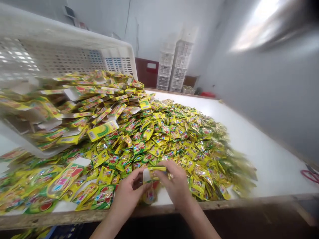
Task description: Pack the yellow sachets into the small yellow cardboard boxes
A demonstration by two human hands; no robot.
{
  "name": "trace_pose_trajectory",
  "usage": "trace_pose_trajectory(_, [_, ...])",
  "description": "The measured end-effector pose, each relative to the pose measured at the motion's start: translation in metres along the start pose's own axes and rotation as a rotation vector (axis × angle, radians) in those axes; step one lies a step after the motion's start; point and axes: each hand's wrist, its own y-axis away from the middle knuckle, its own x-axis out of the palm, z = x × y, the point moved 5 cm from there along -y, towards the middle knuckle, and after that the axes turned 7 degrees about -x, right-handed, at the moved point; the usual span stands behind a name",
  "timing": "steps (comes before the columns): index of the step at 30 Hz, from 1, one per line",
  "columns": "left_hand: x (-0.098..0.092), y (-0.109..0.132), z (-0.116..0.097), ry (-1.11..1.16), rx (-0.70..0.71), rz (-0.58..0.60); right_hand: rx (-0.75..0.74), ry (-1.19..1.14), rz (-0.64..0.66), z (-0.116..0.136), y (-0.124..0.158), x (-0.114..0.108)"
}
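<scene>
White table [244,146] running wide; big white crate [119,49] at left, looks tipped. Packet heap [174,139] sprawling across middle, loose cartons [99,103] piled at crate mouth. Now near edge: left hand [129,192] curled at one end, right hand [176,186] pinching other, both closed on small carton [152,169], held between them over tabletop. Pale flap [146,176] at left end. Step in hand, seemingly: fingers working carton. Next move calls for steady left hold, light squeeze, flap uncreased.
</scene>
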Motion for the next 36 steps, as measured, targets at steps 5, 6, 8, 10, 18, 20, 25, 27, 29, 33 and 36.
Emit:
trace_pose_trajectory(5, [0.002,0.008,0.007,0.045,-0.007,0.000,-0.174,0.375,0.370,0.016,0.000,0.006])
trace_pose_trajectory(6, [0.003,0.009,0.006,0.039,-0.001,-0.003,-0.181,0.432,0.445,0.019,-0.002,0.005])
trace_pose_trajectory(8, [0.007,0.010,0.007,0.024,0.003,0.001,-0.191,0.505,0.573,0.026,-0.006,0.004])
trace_pose_trajectory(10, [0.011,0.012,0.009,-0.014,0.009,0.005,-0.203,0.535,0.682,0.033,-0.009,0.003])
trace_pose_trajectory(18, [0.019,0.018,0.014,-0.028,0.051,0.028,-0.016,0.379,0.591,0.030,-0.011,-0.005])
trace_pose_trajectory(20, [0.020,0.018,0.014,0.017,0.041,0.046,-0.022,0.351,0.531,0.022,-0.012,-0.003])
trace_pose_trajectory(25, [0.017,0.018,0.011,0.026,0.023,0.037,-0.140,0.252,0.462,0.010,0.005,0.000])
trace_pose_trajectory(27, [0.016,0.018,0.013,0.076,0.000,0.045,-0.010,0.097,0.318,0.000,0.016,-0.006])
trace_pose_trajectory(29, [0.013,0.019,0.017,0.127,-0.042,-0.005,0.238,-0.127,0.118,-0.017,0.031,-0.012])
trace_pose_trajectory(33, [0.014,0.023,0.021,0.236,-0.156,-0.092,0.674,-0.662,-0.026,-0.040,0.063,0.003])
trace_pose_trajectory(36, [0.036,0.025,0.013,0.322,-0.209,0.072,0.749,-0.812,-0.024,-0.040,0.070,0.006])
